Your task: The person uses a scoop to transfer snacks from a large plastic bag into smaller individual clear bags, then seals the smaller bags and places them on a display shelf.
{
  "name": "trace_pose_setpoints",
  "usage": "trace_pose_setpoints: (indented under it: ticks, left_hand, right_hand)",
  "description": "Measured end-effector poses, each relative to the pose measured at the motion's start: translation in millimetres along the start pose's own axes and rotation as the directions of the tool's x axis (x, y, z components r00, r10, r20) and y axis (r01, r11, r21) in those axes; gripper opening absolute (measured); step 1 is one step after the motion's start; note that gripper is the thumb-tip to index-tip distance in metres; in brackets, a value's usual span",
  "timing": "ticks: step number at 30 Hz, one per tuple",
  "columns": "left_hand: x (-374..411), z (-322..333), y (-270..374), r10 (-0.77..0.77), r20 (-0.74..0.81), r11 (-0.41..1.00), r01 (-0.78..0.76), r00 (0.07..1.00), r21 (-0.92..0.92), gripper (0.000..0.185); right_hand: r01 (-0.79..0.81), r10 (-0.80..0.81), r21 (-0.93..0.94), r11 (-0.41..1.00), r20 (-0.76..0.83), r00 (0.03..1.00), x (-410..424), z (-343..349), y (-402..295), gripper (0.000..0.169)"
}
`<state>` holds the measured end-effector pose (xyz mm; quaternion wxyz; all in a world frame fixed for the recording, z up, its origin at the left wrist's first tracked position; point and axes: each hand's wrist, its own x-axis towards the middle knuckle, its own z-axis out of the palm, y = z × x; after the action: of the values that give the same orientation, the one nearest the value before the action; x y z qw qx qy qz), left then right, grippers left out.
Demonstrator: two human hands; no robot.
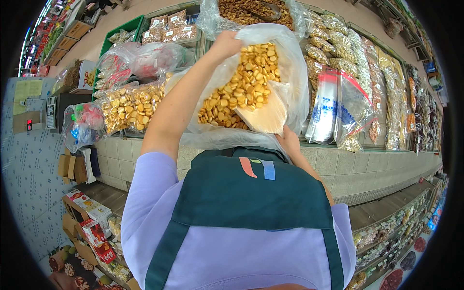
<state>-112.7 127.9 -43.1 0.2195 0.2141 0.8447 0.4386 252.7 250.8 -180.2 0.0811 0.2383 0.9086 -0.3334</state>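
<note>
A large translucent plastic bag lies wide before me, full of golden, flat round snack pieces. My left hand grips the bag's far-left rim. At the near-right side, my right hand closes on the narrow rear corner of a pale scoop; its fingers are partly hidden. The scoop's broad edge rests against the pieces. The bag's near rim drapes over the counter's edge, close to my dark green apron.
Bagged golden pieces lie left. Beyond stands a bin of brown beans with a metal scoop. To the right are packed snacks and a roll of clear bags. A tiled counter front runs below; a scale stands far left.
</note>
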Motion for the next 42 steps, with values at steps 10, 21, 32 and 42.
trace_pose_setpoints:
  ticks: [10,21,32,42]
  left_hand:
    - [-49.3,-22.0,104.8,0.382,0.114,0.874,-0.318,0.917,-0.367,0.018]
    - [-29.1,-10.0,79.4,0.312,0.165,0.936,-0.332,0.936,0.113,0.03]
    - [72.7,-90.5,16.6,0.114,0.151,0.925,-0.16,0.982,0.345,0.062]
    - [-32.5,-72.8,14.7,0.64,-0.361,0.626,-0.187,0.678,0.757,0.073]
  right_hand:
    - [0.023,0.023,0.212,0.977,-0.213,0.977,-36.7,13.6,42.7,0.033]
    - [0.057,0.007,0.252,0.966,-0.249,0.969,17.4,13.1,2.8,0.03]
    - [-0.031,0.062,0.167,0.985,-0.183,0.981,46.5,3.2,-8.8,0.033]
    - [-0.051,0.075,0.187,0.981,-0.123,0.99,16.4,5.3,-8.8,0.035]
